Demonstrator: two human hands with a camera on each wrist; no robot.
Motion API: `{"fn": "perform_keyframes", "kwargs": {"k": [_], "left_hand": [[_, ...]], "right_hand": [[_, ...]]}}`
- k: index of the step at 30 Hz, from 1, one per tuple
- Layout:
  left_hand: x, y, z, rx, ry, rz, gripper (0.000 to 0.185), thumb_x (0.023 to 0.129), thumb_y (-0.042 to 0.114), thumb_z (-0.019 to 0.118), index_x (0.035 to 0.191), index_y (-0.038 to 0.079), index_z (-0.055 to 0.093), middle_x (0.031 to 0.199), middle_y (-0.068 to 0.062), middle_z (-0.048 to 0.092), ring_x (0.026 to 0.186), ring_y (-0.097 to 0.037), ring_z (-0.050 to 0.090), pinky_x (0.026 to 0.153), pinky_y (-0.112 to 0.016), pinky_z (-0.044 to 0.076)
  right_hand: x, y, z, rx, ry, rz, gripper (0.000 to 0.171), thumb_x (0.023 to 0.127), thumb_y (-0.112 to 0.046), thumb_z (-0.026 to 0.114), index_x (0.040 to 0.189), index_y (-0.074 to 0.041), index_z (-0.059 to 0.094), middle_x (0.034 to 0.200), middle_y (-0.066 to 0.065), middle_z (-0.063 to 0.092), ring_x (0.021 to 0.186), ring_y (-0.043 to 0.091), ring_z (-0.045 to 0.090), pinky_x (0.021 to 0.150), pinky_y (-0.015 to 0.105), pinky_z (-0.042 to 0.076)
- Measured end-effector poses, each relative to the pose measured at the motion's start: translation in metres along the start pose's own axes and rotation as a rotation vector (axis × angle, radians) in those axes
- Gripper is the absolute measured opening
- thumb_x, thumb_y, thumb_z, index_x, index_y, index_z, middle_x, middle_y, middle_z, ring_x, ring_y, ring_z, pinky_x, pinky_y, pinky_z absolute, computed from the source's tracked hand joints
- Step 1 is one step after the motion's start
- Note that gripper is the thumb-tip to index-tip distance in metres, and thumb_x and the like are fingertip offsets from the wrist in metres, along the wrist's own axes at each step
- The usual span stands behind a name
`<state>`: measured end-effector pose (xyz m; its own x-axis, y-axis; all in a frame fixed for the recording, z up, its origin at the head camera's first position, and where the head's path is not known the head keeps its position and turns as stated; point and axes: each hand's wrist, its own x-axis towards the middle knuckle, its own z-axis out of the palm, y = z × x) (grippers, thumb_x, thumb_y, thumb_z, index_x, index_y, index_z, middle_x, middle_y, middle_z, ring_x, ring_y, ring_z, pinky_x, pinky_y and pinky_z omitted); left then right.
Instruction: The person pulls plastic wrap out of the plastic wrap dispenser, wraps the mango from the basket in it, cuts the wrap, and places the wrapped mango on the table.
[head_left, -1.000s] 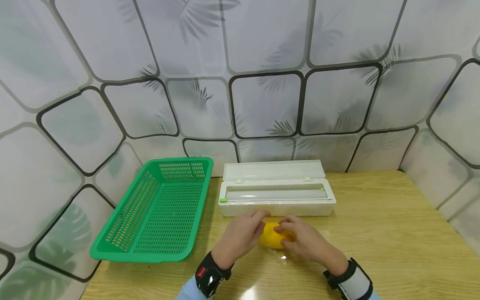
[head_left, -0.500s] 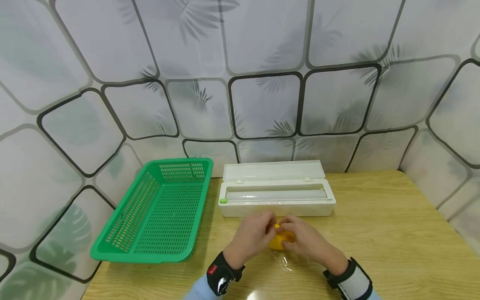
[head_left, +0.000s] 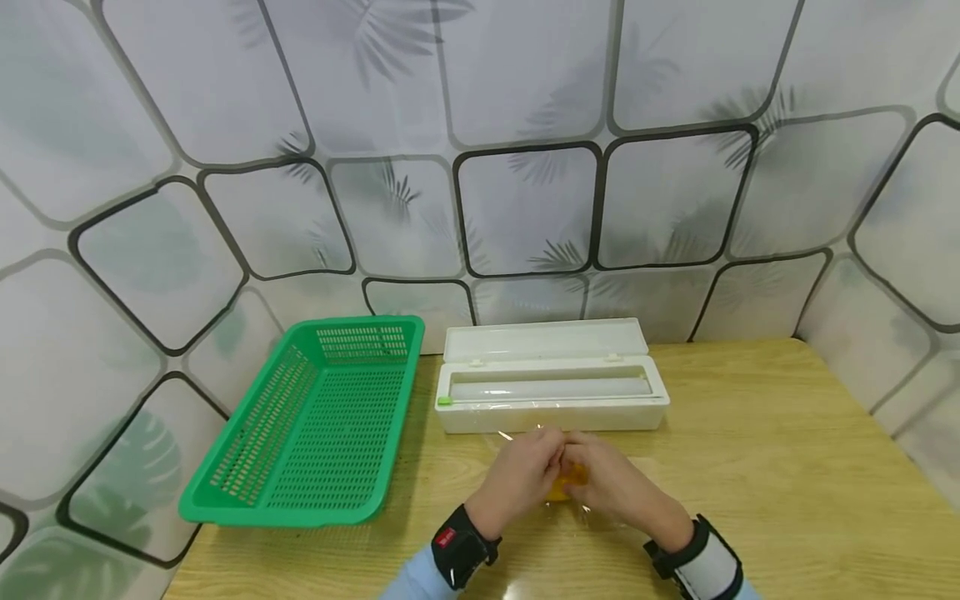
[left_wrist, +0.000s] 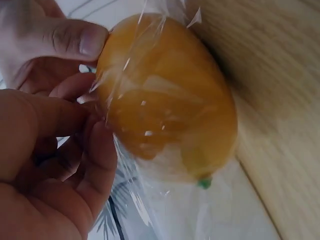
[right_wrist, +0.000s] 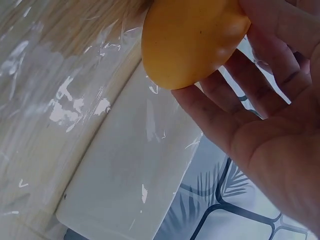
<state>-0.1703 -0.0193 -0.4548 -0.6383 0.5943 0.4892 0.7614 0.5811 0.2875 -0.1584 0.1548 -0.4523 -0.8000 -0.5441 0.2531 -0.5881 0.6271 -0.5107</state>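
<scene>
A smooth yellow-orange fruit (head_left: 558,492), mango-like with a small green tip in the left wrist view, sits on the table between both hands. Clear cling film (left_wrist: 142,200) covers the side of the fruit (left_wrist: 170,95) seen there. My left hand (head_left: 519,468) pinches the film at the fruit's edge with thumb and fingers. From the other side my right hand (head_left: 618,479) holds the fruit by thumb and fingertips. In the right wrist view, more film (right_wrist: 70,105) spreads over the wood beside it. The hands hide most of the fruit in the head view.
Just behind the hands stands a white cling film dispenser (head_left: 555,418), its lid (head_left: 547,340) raised, with a roll inside and a green slider at left. A green plastic basket (head_left: 405,417) is on the left of the wooden table (head_left: 787,475). A patterned wall covering rises behind.
My left hand has moved right, over the fruit, drawing film with it and meeting the right hand. The fruit is now more hidden. My right hand has stayed nearly in place.
</scene>
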Motion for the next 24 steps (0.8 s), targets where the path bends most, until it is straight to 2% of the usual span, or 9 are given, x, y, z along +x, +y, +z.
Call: {"fn": "perform_keyframes", "kwargs": {"k": [3,6,9,10,12,13,17,21,24], "left_hand": [[-0.001,0.004,0.001,0.060,-0.029,-0.015,0.026,0.085,-0.003,0.069,0.082,0.012,0.047,0.075,0.004,0.049,0.070,-0.009,0.048,0.060,-0.013,0.036],[-0.004,0.008,0.002,0.186,-0.070,-0.016,0.025,0.083,0.000,0.071,0.086,0.014,0.050,0.082,0.004,0.058,0.079,-0.011,0.056,0.077,-0.019,0.051],[-0.008,0.011,0.004,0.338,-0.090,0.039,0.028,0.079,0.006,0.077,0.089,0.015,0.052,0.086,0.006,0.061,0.083,-0.010,0.057,0.086,-0.023,0.050],[-0.008,0.012,0.003,0.369,-0.093,0.064,0.028,0.078,0.007,0.078,0.089,0.015,0.053,0.085,0.006,0.060,0.081,-0.010,0.056,0.085,-0.021,0.048],[-0.010,0.014,0.003,0.408,-0.096,0.100,0.029,0.078,0.011,0.079,0.089,0.015,0.053,0.085,0.007,0.060,0.078,-0.009,0.054,0.075,-0.018,0.044],[-0.011,0.014,0.003,0.411,-0.095,0.110,0.028,0.079,0.012,0.079,0.090,0.015,0.054,0.086,0.007,0.060,0.078,-0.008,0.053,0.072,-0.018,0.041],[-0.012,0.015,0.000,0.380,-0.104,0.109,0.027,0.080,0.009,0.077,0.092,0.014,0.054,0.090,0.007,0.062,0.080,-0.008,0.053,0.073,-0.018,0.041],[-0.014,0.015,-0.003,0.349,-0.150,0.075,0.031,0.078,0.005,0.078,0.094,0.014,0.053,0.092,0.006,0.060,0.084,-0.010,0.052,0.076,-0.018,0.041],[-0.015,0.015,-0.005,0.329,-0.190,0.050,0.034,0.077,0.002,0.078,0.096,0.015,0.052,0.096,0.005,0.060,0.089,-0.011,0.052,0.079,-0.019,0.044]], "right_hand": [[0.000,0.001,0.000,0.013,0.014,0.003,0.029,0.071,0.002,0.084,0.086,-0.014,0.067,0.098,-0.007,0.060,0.090,0.012,0.057,0.076,0.030,0.051],[0.001,0.003,0.001,0.031,0.017,0.013,0.027,0.071,0.001,0.084,0.088,-0.014,0.069,0.095,-0.007,0.061,0.087,0.011,0.058,0.075,0.030,0.052],[0.001,0.005,0.001,0.042,0.006,0.035,0.023,0.075,-0.003,0.084,0.091,-0.013,0.070,0.094,-0.008,0.061,0.085,0.010,0.059,0.075,0.030,0.052],[0.001,0.005,0.001,0.044,0.000,0.047,0.023,0.075,-0.004,0.085,0.092,-0.013,0.071,0.094,-0.008,0.061,0.085,0.010,0.060,0.075,0.030,0.053],[0.000,0.006,0.002,0.040,-0.006,0.064,0.023,0.076,-0.007,0.085,0.094,-0.012,0.072,0.095,-0.008,0.061,0.086,0.010,0.060,0.075,0.029,0.053],[0.000,0.006,0.002,0.041,-0.009,0.073,0.024,0.076,-0.007,0.085,0.096,-0.012,0.072,0.095,-0.008,0.061,0.087,0.011,0.061,0.076,0.029,0.053],[0.001,0.006,0.002,0.039,-0.010,0.081,0.028,0.075,-0.006,0.085,0.101,-0.010,0.073,0.097,-0.008,0.062,0.089,0.011,0.061,0.077,0.030,0.053],[0.000,0.006,0.001,0.039,-0.017,0.075,0.028,0.077,-0.004,0.083,0.102,-0.010,0.072,0.099,-0.006,0.062,0.090,0.012,0.061,0.079,0.031,0.053],[0.000,0.004,0.001,0.025,-0.030,0.068,0.030,0.079,-0.002,0.081,0.106,-0.008,0.069,0.107,0.000,0.062,0.097,0.018,0.062,0.085,0.038,0.054]]}}
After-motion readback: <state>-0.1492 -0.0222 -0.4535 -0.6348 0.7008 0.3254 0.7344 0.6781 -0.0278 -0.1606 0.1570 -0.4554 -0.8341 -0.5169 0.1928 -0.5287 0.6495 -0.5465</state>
